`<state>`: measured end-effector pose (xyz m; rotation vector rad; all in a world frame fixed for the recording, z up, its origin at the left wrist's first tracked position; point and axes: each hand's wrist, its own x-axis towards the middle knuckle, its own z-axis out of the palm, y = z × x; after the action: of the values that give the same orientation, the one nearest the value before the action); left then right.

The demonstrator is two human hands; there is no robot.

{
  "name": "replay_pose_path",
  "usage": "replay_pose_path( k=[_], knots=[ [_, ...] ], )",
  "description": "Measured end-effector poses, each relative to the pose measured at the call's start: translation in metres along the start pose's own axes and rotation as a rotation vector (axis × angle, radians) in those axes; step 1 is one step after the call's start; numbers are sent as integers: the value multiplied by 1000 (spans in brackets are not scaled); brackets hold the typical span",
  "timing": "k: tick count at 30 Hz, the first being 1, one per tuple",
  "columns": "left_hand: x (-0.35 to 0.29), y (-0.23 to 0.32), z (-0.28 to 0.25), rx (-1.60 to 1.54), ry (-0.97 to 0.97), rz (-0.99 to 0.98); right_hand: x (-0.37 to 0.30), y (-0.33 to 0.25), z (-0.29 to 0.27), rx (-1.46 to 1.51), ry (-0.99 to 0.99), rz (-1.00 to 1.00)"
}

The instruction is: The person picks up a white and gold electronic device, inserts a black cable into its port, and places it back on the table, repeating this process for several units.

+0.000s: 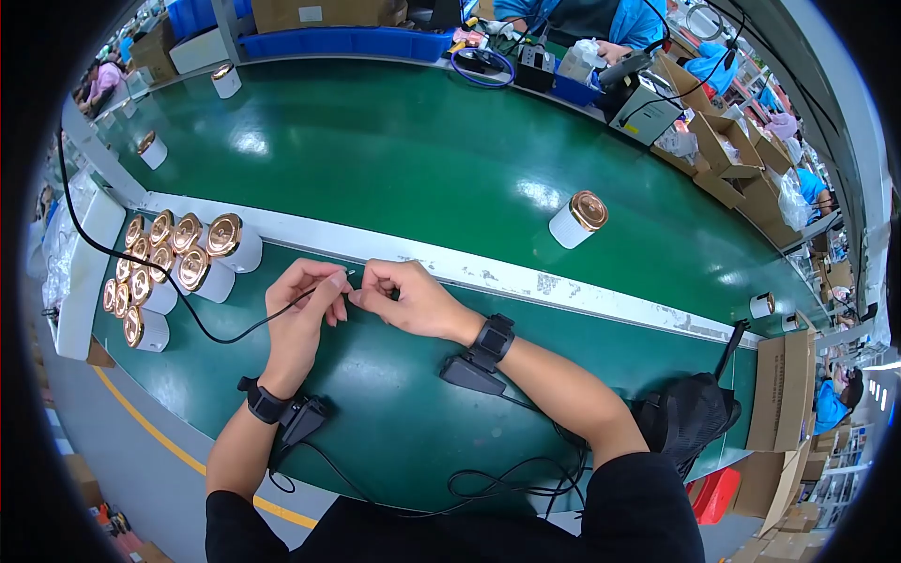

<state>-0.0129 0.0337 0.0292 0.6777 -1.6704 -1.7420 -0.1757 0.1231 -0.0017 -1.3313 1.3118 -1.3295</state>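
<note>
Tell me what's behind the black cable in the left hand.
Copper-lidded white jars and green tabletop show behind the cable; narrow patches directly behind it are covered.

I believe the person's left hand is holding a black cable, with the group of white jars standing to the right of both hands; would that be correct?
Only the side is wrong: in the head view, the group of white jars stands to the left of both the left hand, which is holding a black cable, and the right hand.
</note>
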Motion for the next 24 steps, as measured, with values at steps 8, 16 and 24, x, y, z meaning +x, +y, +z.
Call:
replay_pose_path(
  k=[8, 16, 24],
  knots=[
    [5, -1, 3, -7, -3, 7, -5, -3, -1, -21, -11, 32],
    [-1, 1, -1, -16, -8, -38, -1, 3, 3, -13, -30, 29],
    [0, -7, -5, -78, -64, -44, -4, 5, 1, -2, -48, 75]
  ],
)
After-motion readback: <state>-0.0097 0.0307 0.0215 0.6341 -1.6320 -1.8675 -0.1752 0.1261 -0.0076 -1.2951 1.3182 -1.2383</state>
